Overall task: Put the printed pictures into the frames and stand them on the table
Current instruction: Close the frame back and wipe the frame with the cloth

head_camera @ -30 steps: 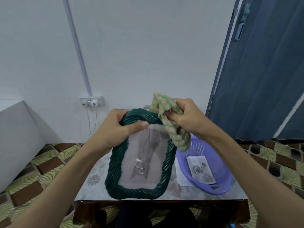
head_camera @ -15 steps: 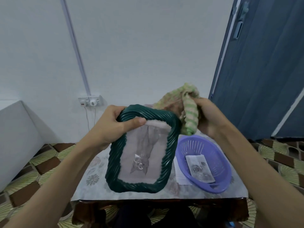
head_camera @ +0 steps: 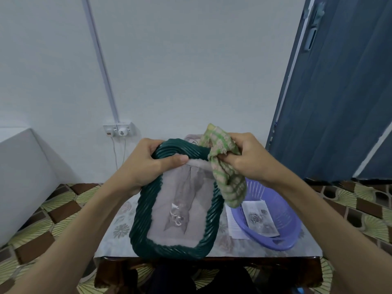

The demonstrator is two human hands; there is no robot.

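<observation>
A dark green frame (head_camera: 146, 211) with a twisted rope-like border is held tilted above the small table (head_camera: 114, 234). My left hand (head_camera: 146, 166) grips its top left corner, thumb lying across the front. Inside the frame shows a grey picture (head_camera: 180, 206) of a dress, upside down. My right hand (head_camera: 248, 158) grips a bunched green and pink cloth (head_camera: 227, 183) against the frame's top right corner. A printed rose picture (head_camera: 259, 219) lies in the purple basket (head_camera: 284, 211).
A white sheet (head_camera: 233, 225) lies under the basket's left side. A wall socket (head_camera: 119, 130) with a cable sits behind the table. A blue door (head_camera: 339, 92) stands at the right and a grey block (head_camera: 19, 177) at the left. Patterned floor tiles surround the table.
My right hand swung the cloth out to the right, off the frame, then brought it back onto the frame's top right corner. The left hand kept its grip.
</observation>
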